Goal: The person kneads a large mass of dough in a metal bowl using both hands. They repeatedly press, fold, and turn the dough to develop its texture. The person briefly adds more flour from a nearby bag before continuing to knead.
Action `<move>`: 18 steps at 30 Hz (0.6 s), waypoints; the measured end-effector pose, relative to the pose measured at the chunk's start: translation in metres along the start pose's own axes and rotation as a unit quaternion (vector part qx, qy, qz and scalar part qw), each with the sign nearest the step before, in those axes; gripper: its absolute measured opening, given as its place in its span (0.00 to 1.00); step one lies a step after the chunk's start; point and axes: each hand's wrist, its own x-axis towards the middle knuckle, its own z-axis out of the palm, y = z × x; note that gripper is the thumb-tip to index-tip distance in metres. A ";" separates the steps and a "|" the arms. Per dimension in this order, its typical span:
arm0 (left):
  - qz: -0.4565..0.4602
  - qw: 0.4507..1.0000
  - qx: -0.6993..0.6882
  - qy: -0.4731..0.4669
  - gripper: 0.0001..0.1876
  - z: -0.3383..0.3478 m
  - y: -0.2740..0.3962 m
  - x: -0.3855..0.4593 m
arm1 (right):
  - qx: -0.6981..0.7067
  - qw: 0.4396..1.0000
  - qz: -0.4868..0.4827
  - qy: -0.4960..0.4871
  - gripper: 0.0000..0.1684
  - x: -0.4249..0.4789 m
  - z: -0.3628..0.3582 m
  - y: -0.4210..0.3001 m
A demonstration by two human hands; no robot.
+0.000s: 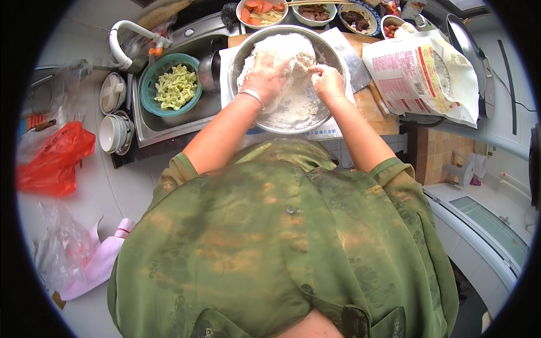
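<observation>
A large stainless steel bowl (341,59) holds a heap of white flour (291,42) and a rough, damp lump of dough (305,60). My left hand (266,78) lies palm down on the flour at the left side, fingers apart and coated white; a pale bangle circles its wrist. Over the bowl's right side is my right hand (327,82), its fingers curled, the fingertips floury and close to the dough lump. Whether they pinch a bit of dough cannot be made out. Loose flour and crumbs cling to the bowl's bottom.
Under the bowl are a white printed sheet (321,132) and a wooden board (386,124). To the right lie a cleaver (356,67) and a flour bag (401,76). A teal colander (146,91) of chopped greens sits in the sink (141,122). Filled dishes (315,22) line the back.
</observation>
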 end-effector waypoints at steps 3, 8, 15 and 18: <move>-0.013 1.000 -0.014 -0.003 0.29 -0.001 -0.006 0.003 | -0.013 0.999 -0.004 0.052 0.11 -0.002 0.008 0.001; -0.028 0.998 -0.054 0.012 0.28 -0.001 -0.015 0.012 | -0.062 0.996 -0.041 0.041 0.10 -0.017 0.017 0.016; -0.057 0.996 0.000 -0.068 0.31 0.018 -0.024 0.009 | -0.258 0.954 -0.146 -0.049 0.16 0.012 0.046 0.028; -0.007 1.000 -0.005 0.012 0.33 0.004 -0.007 -0.008 | -0.311 0.927 -0.199 -0.061 0.17 0.003 0.040 0.032</move>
